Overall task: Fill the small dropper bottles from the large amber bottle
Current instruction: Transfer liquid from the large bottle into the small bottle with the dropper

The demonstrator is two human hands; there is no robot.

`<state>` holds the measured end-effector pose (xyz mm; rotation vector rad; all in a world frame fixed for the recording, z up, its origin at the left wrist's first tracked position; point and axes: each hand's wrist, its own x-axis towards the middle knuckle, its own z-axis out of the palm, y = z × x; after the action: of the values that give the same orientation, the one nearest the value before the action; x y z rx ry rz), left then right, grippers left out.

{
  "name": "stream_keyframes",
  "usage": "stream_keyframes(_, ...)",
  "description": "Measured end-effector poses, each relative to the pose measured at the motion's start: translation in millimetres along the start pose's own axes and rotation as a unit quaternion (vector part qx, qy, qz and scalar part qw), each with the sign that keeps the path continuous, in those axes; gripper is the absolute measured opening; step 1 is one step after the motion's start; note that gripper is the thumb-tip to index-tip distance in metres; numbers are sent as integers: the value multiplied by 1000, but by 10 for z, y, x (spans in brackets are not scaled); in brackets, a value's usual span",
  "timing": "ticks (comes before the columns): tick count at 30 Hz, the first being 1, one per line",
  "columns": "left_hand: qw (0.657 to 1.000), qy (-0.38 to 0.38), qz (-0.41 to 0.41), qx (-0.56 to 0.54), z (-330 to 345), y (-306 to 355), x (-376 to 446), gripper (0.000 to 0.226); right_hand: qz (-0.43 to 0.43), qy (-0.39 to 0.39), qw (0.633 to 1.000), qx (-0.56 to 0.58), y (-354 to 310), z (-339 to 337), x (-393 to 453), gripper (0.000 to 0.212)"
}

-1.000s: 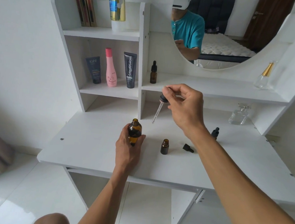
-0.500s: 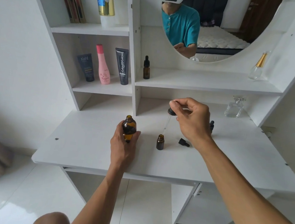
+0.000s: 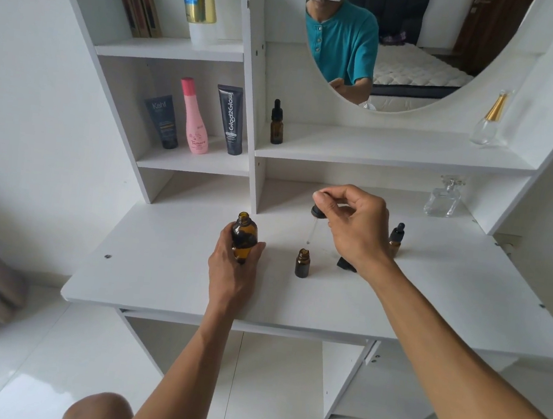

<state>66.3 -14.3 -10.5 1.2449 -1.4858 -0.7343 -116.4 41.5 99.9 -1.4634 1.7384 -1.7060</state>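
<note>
The left hand [image 3: 232, 268] grips the uncapped large amber bottle [image 3: 243, 238] steady at mid-desk; the right hand [image 3: 352, 226] pinches the dropper [image 3: 314, 224] above the open small bottle [image 3: 302, 264], aligning its tip.

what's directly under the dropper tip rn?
The open small dropper bottle stands just below the dropper pinched by the right hand. Its liquid level can't be seen through the amber glass.

amber bottles [image 3: 243, 240] with black droppers [image 3: 316, 212], all-white bench [image 3: 165, 265], pink bottle [image 3: 194, 119], teal shirt [image 3: 346, 41] in the mirror
</note>
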Motion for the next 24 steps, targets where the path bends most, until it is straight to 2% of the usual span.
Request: stream_keyframes(24,1000,0,3,-6,10,-21,9,42,-1,-16,1000,-27,-53,41,-23,13)
